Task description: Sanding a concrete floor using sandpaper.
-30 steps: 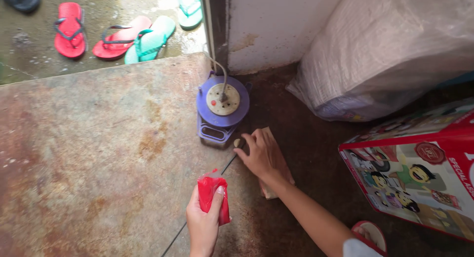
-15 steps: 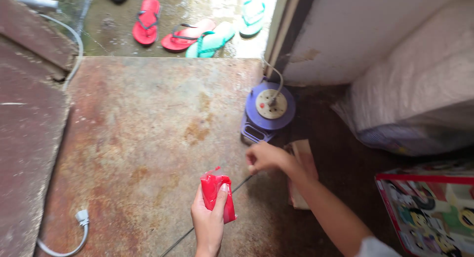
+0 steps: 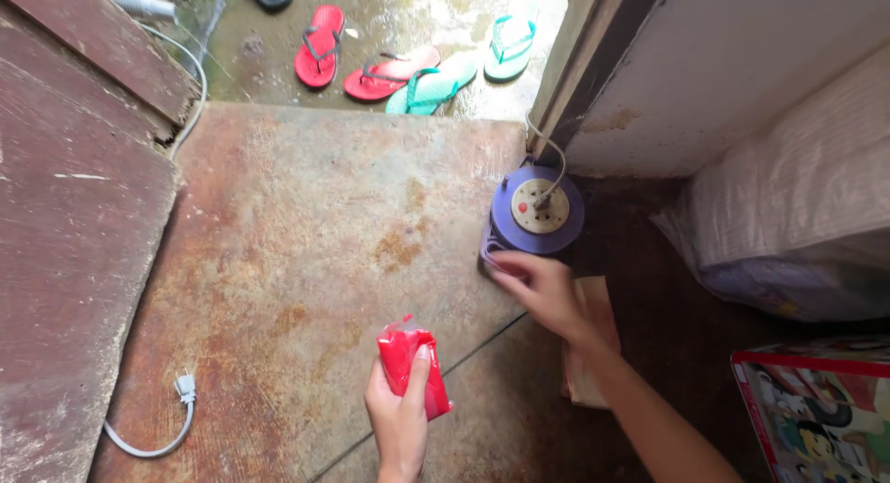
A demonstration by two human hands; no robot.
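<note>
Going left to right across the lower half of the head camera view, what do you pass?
White plug on its cord → left hand holding the red packet → right hand at the purple cord reel → colourful printed box.

Both hands were bare, with no gloves, rings or watch to be seen. The left hand (image 3: 400, 418) showed only to the wrist. The right hand (image 3: 542, 293) ran into a bare forearm (image 3: 649, 409) with no sleeve, and its fingernails were short and unpainted.
</note>
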